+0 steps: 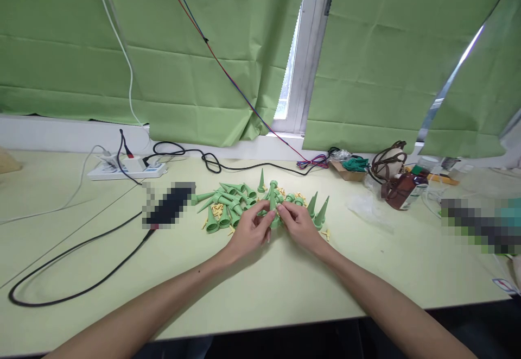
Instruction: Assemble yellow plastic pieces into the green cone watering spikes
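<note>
1. Far left, a power strip [127, 172] lies along the back of the table [244, 310]; a dark device [171, 207] sits nearer, its picture blurred out.
2. Next comes the heap [235, 205] of green cones, most lying at mixed angles, with loose yellow pieces [218, 210] among them. By their number, much of the work seems left, though no finished count can be read here.
3. The left hand [251, 227] has its thumb and fingers grasping the cone [273, 200] from the left.
4. The cone is between both hands, in front of the heap's right part, and looks midway through handling. Its narrow end points up, its wide end down toward the table; the long axis is close to upright. Whether its base touches the table cannot be told.
5. The right hand [300, 223] grasps it from the other side, fingertips pinched in; whether a yellow piece is between them is too small to tell.
6. Just beyond, standing cones [321, 215] point up, leaning slightly right in view; perhaps these are done, but nothing confirms it.
7. Far right stands a brown bottle [407, 188].
</note>
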Demonstrator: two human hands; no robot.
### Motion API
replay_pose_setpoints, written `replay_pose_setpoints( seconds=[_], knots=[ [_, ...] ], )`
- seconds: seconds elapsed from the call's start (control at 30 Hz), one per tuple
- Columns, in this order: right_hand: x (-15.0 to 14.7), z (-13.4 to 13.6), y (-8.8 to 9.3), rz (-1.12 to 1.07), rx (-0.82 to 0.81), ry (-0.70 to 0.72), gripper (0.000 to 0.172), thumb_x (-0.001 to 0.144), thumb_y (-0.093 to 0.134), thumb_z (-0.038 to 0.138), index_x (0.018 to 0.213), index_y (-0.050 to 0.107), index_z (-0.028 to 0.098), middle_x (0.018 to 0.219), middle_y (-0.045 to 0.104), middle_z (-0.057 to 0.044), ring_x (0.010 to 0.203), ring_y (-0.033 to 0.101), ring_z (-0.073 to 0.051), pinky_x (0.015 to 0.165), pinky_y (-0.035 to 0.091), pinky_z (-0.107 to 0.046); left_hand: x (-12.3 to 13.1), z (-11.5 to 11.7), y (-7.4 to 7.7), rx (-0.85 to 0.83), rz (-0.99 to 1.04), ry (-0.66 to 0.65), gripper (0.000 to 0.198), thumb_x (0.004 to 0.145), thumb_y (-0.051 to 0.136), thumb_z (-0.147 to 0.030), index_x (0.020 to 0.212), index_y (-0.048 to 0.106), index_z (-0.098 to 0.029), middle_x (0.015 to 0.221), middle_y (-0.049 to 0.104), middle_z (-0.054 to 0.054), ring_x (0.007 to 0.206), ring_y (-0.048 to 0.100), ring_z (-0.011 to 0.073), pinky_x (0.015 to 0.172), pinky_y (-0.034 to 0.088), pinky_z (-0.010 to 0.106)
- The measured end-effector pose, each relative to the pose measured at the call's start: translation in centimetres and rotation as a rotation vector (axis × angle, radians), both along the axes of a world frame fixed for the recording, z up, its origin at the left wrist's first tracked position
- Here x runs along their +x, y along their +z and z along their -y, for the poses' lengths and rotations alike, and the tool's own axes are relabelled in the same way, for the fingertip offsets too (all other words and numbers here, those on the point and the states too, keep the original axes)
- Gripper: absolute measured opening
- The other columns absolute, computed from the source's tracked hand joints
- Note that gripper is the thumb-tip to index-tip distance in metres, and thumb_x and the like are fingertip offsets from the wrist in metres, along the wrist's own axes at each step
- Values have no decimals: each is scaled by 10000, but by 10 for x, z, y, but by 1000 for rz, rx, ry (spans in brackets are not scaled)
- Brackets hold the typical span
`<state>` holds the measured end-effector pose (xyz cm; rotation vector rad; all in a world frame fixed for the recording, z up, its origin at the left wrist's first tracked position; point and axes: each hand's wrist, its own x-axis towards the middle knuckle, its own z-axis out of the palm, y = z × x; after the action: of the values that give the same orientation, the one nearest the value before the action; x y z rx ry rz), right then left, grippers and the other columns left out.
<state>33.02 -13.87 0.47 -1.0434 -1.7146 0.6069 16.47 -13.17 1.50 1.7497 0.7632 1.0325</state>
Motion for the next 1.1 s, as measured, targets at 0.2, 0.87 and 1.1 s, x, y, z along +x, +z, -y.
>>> replay_pose_setpoints(
  seconds=[0.2,0.87,1.1],
  knots=[
    [-1,-2,-4,-62,-74,34,441,991,403,453,624,340,217,519,325,56,502,308,-115,503,244,-264,0,-2,-6,249,-101,75,190,968,503,-359,947,545,-176,762,526,-11,505,495,73,444,383,191],
    [-7,1,4,-321,-152,75,458,945,491,527,626,397,212,564,311,56,485,317,-104,439,271,-245,-11,-12,-12,988,-407,172,410,987,407,-143,1368,464,-284,1286,583,125,677,639,90,583,501,210],
    [-4,-2,4,-485,-134,63,435,925,549,545,679,394,221,534,300,85,427,277,-78,400,242,-226,-4,-5,-6,790,-255,249,345,969,479,-177,1302,491,-265,1396,452,122,684,603,68,577,511,219]
  ],
)
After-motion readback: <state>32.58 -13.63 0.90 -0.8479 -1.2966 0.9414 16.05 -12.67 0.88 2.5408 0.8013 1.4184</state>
